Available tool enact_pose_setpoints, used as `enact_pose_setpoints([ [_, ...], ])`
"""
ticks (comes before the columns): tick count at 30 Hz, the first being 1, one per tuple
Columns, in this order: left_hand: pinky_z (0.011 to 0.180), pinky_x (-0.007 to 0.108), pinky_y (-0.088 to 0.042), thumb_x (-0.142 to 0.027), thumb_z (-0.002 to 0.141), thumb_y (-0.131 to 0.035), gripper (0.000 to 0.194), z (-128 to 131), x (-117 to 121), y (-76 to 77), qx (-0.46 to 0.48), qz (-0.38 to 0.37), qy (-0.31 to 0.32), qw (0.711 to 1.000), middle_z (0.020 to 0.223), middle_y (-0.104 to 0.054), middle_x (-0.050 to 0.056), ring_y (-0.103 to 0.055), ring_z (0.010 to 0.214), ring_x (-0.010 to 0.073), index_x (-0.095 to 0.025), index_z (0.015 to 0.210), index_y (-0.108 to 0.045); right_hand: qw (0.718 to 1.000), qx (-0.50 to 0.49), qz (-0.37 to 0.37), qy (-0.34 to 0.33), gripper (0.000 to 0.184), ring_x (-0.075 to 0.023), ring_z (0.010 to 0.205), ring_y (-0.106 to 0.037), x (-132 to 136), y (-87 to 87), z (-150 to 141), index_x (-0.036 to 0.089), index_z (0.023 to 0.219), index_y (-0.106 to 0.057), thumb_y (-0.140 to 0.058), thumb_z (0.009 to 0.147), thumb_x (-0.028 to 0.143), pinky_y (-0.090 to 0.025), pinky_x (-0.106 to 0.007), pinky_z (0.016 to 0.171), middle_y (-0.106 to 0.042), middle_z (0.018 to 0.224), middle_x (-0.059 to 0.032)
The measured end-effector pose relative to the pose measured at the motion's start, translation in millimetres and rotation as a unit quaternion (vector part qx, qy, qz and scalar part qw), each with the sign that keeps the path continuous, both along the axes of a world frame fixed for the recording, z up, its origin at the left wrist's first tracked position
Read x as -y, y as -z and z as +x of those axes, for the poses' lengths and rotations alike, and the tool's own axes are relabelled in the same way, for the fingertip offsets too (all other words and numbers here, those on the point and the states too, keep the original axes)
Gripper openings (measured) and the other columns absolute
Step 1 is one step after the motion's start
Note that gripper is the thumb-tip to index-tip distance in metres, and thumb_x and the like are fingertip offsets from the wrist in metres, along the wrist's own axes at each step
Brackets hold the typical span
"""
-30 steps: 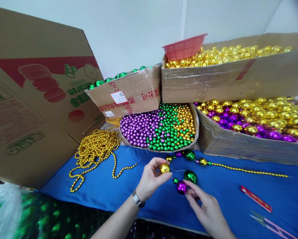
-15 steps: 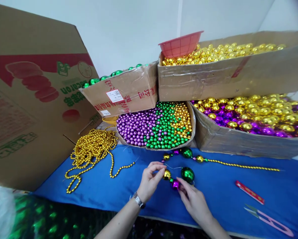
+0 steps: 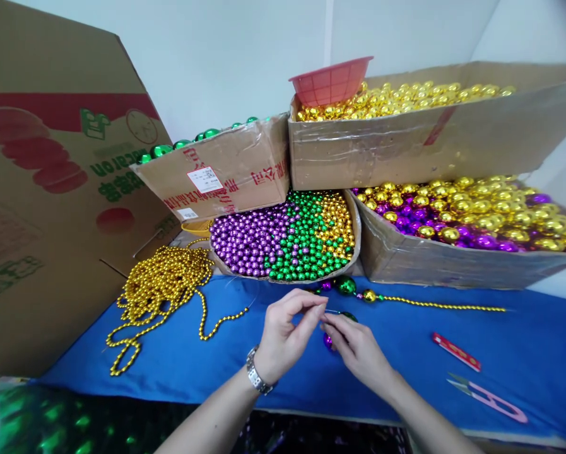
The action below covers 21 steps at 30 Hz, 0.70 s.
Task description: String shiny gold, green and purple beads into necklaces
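Before the small-bead box [image 3: 357, 230], left hand [image 3: 281, 337] and right hand [image 3: 362, 350] meet, fingertips pinched, what they grip hidden, purple bead [image 3: 329, 341] alongside.

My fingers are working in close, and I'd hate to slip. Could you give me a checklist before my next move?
1. Left hand and right hand brought together: ok, fingertips close.
2. Grip on the thin pale thread: cannot tell, fingers hide it.
3. Shiny purple round bead fully visible: not ok, right fingers partly cover it.
4. Large shiny green round bead fully visible: not ok, mostly hidden behind the right hand.
5. Pink-handled metal snips apart from both hands: ok, lying on the blue cloth.
6. Tangled gold bead strands apart from both hands: ok.
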State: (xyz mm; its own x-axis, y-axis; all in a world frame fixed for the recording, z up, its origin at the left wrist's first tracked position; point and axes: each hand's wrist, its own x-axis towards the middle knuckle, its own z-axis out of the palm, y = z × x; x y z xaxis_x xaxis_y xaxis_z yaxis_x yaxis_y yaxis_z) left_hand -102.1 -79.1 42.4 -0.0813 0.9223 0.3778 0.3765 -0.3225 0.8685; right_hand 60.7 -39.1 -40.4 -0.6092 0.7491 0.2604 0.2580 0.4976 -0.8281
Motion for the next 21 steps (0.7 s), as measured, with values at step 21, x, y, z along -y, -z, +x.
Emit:
enact_pose_setpoints([
  [21, 0.109, 0.052, -0.014, -0.020, 0.072, -0.054, 0.044, 53.6, -5.4, 110.1, -0.336, 0.003, 0.210, 0.918, 0.099, -0.063, 0.004, -0.057, 0.096, 0.0207, -0.022, 0.116, -0.048, 0.966, -0.141, -0.212, 0.045, 0.037, -0.0135, 0.060, -0.051, 32.9, -60.8, 73.2, 0.021, 0.126, -0.051, -0.041, 0.094, 0.036, -0.044, -0.028, 0.060, -0.051, 0.063, 0.0004],
])
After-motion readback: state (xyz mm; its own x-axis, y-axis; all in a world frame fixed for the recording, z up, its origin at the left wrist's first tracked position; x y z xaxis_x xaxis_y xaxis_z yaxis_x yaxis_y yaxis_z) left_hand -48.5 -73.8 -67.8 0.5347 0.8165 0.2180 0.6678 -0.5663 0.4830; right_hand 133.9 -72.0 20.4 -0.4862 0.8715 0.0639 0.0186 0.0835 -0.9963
